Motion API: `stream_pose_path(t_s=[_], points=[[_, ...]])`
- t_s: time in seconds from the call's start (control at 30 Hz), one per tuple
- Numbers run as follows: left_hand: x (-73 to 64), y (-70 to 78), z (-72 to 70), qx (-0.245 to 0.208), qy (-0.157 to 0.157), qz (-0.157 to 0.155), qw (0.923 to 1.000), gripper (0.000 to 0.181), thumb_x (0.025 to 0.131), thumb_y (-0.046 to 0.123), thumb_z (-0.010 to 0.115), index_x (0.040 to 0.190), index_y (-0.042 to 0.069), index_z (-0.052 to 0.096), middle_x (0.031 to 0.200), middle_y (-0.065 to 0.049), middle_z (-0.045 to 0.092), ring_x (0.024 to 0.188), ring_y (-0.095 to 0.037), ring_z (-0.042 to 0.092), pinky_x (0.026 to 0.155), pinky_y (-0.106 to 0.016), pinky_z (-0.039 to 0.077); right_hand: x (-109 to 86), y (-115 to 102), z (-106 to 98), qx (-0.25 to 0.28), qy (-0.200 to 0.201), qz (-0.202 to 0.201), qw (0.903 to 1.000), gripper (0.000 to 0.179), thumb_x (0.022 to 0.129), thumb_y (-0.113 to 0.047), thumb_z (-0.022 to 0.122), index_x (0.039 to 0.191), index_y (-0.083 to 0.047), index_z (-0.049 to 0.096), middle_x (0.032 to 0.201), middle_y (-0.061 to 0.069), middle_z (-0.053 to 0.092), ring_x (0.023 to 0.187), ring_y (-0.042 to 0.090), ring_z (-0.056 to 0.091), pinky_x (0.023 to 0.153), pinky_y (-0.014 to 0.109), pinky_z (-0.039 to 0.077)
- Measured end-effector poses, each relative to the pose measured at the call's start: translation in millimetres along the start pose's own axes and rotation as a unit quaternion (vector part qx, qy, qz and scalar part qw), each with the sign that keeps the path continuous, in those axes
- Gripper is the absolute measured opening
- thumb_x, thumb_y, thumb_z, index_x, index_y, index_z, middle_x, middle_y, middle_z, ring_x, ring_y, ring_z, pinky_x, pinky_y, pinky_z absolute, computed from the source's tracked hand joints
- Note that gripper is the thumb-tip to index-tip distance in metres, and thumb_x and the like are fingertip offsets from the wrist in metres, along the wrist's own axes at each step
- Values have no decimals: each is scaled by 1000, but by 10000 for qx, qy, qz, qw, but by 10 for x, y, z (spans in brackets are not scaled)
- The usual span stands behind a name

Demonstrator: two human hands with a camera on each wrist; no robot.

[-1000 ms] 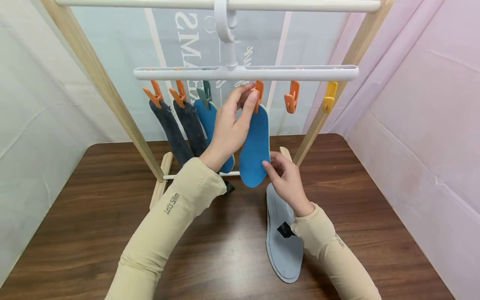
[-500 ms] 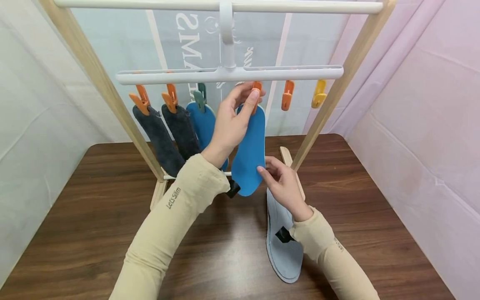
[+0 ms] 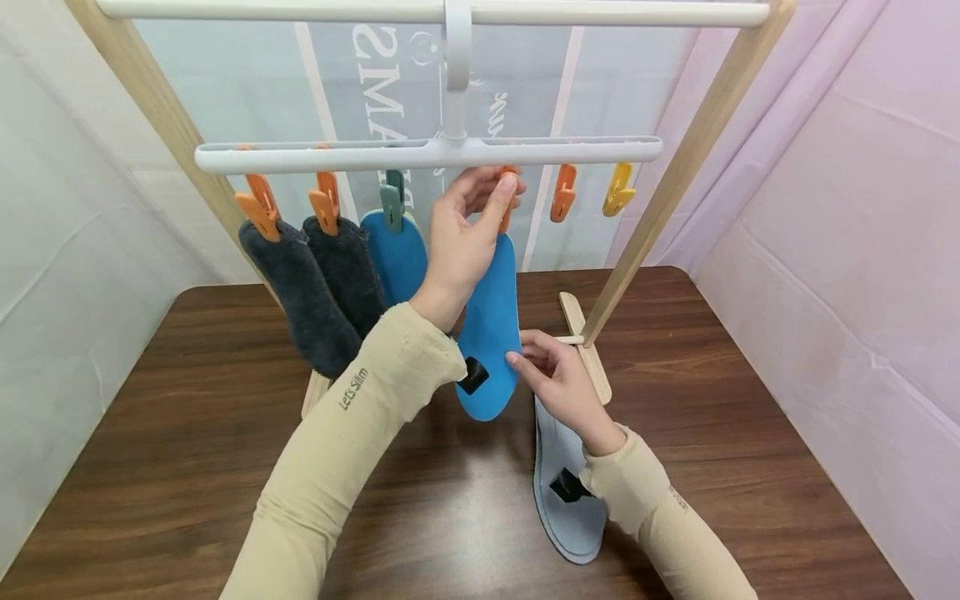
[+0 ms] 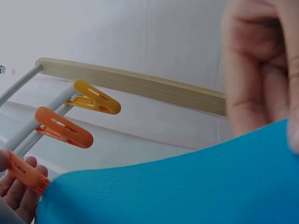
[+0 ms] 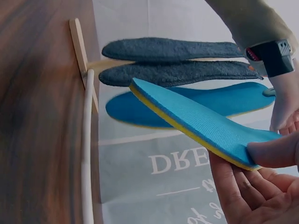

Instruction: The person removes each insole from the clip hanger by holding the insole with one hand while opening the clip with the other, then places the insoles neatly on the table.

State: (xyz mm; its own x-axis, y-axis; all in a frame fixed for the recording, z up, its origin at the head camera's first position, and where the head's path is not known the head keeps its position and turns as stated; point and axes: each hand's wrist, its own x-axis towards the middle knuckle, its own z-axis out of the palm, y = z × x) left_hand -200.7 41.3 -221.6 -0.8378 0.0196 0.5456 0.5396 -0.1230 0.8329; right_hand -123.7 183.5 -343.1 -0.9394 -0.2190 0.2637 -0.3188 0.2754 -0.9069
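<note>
Two hands work at one blue insole [image 3: 491, 312] in the head view: the left hand [image 3: 463, 246] pinches an orange clip [image 3: 506, 222] at its top, and the right hand [image 3: 558, 379] pinches its lower right edge. It hangs below the left fingers, long axis nearly upright, lower end tipped slightly left; the left hand and a black device [image 3: 473, 376] cover parts of it. The left wrist view shows it stretching sideways between both hands' fingers, cut off below. Only the right wrist view reveals a yellow layer [image 5: 187, 126] above the right fingers; the right thumb hides the clipped end.
</note>
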Motion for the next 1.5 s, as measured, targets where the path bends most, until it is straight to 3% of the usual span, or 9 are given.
stream_pose_path(t_s=[0.2,0.43,0.63,0.9,1.03,1.27,1.5], points=[[24,-9,-12,123,-20,31,9999,27,96,11,57,119,-3,60,109,-20,66,97,-23,62,79,-27,52,-153,34,-1,-192,-110,242,9995,25,94,-7,60,118,0,62,97,16,71,79,9,64,64,25,49],[25,0,-23,598,-209,242,9977,36,95,11,59,128,-3,56,117,-18,63,104,-23,60,89,-22,48,-501,89,37,-589,-121,684,9958,20,91,-7,64,111,-1,65,91,10,72,74,8,64,66,22,51],[31,42,-4,884,-430,326,9946,40,97,13,56,134,-2,51,122,-16,60,110,-22,58,94,-19,41,-688,181,47,-765,-387,1106,9902,24,91,-11,65,112,1,64,90,8,72,75,8,65,65,22,51],[15,44,19,918,-599,285,9936,41,99,13,52,137,0,46,127,-16,56,114,-22,55,94,-20,39,-773,340,55,-667,-635,1488,9846,28,91,-11,65,113,5,62,80,7,67,59,4,53,52,20,42],[16,37,28,917,-626,259,9935,41,99,14,52,138,0,45,127,-16,56,115,-22,55,94,-20,40,-805,378,66,-755,-630,1609,9821,34,90,-12,66,117,9,60,82,8,70,64,4,59,53,20,45],[19,27,29,899,-672,269,9933,42,99,14,52,139,0,44,128,-16,55,115,-22,55,94,-21,41,-822,442,115,-830,-673,1821,9775,34,89,-11,66,117,8,60,79,5,69,58,4,54,50,21,44],[13,32,37,760,-661,258,9946,42,98,12,54,137,-1,45,126,-16,56,113,-21,56,92,-21,42,-842,442,128,-1259,-638,1629,9765,41,87,-11,69,124,2,57,65,-1,65,49,6,54,47,22,44]])
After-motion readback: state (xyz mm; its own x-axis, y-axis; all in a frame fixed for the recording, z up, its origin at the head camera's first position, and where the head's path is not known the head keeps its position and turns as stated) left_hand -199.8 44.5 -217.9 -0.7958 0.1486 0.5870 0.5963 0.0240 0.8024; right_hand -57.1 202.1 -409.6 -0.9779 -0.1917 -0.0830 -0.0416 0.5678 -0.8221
